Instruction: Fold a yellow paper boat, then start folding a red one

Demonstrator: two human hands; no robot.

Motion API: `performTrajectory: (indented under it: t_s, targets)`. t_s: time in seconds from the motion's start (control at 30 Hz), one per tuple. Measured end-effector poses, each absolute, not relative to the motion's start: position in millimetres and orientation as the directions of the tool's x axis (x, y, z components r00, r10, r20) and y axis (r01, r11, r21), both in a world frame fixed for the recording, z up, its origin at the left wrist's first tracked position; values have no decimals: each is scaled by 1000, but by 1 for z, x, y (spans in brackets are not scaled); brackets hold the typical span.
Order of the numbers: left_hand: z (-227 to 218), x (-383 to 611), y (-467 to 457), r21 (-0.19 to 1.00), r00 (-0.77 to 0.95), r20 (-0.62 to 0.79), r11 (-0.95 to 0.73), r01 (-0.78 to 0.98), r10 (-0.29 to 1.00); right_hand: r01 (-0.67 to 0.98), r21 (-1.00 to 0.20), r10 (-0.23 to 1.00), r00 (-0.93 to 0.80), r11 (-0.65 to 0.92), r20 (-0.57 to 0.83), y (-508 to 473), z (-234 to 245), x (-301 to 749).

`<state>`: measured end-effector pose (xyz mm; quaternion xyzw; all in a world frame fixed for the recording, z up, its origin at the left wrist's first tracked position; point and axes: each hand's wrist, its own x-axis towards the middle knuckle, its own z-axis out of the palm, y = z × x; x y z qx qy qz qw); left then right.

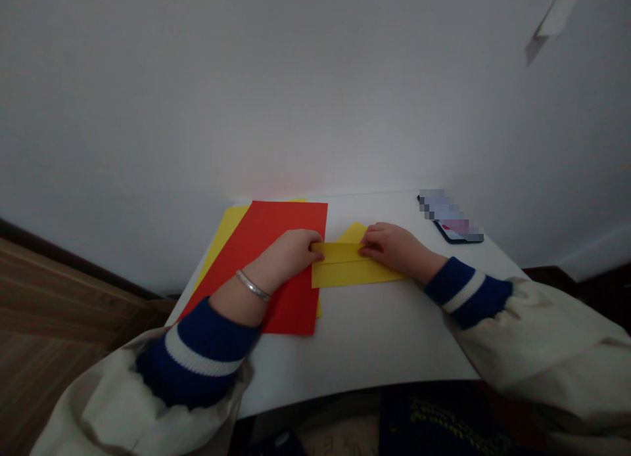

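Observation:
A folded yellow paper (345, 271) lies on the white table (365, 344) between my hands. My left hand (288, 252) pinches its left end, fingers curled closed on the upper fold. My right hand (394, 246) pinches the right part of the same fold, fingers pressed together on the paper. A silver bracelet (252, 286) sits on my left wrist. Both arms wear cream sleeves with blue and white cuffs.
A red sheet (280, 236) lies under my left hand, on top of another yellow sheet (224, 236) that shows at its left edge. A phone (456, 229) rests at the table's far right. A white wall stands right behind the table. Wooden floor lies at the left.

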<state>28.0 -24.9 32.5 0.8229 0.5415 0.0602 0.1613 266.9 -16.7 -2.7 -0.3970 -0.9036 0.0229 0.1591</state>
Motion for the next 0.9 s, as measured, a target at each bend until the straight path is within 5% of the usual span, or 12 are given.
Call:
performTrajectory:
  t_s: [0.43, 0.53, 0.67, 0.77, 0.9]
  targets:
    - [22, 13, -15, 390, 370, -122, -298, 871, 921, 723, -174, 741, -625, 668, 246, -13, -8, 268]
    - [21, 18, -20, 398, 404, 40, -385, 833, 914, 720, -195, 744, -621, 665, 246, -14, -7, 266]
    - [21, 33, -27, 217, 498, 292, -564, 797, 816, 697, -218, 729, -632, 683, 262, -18, -2, 260]
    - [17, 43, -27, 77, 617, 257, -652, 754, 744, 702, -215, 733, -631, 679, 255, -21, 1, 257]
    - [11, 47, -24, 34, 664, 174, -679, 734, 727, 715, -237, 752, -606, 657, 258, -23, 0, 258]
